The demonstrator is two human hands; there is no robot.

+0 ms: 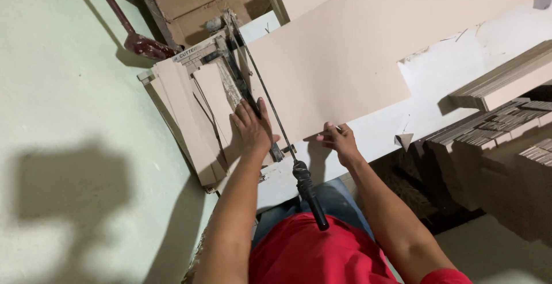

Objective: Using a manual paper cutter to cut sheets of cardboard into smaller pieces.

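Beige ceramic tile (339, 60) is lying across the manual tile cutter (230, 71), running toward upper right; we're pressing our flat, open left hand (253, 130) beside the rail while our right hand (339, 140) is pinching the tile's near edge.

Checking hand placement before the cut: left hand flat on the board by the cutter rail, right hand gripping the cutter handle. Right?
Not quite. The head view shows the right hand holding the board's near edge, not the cutter handle, which hangs free. The left hand lies flat by the rail.
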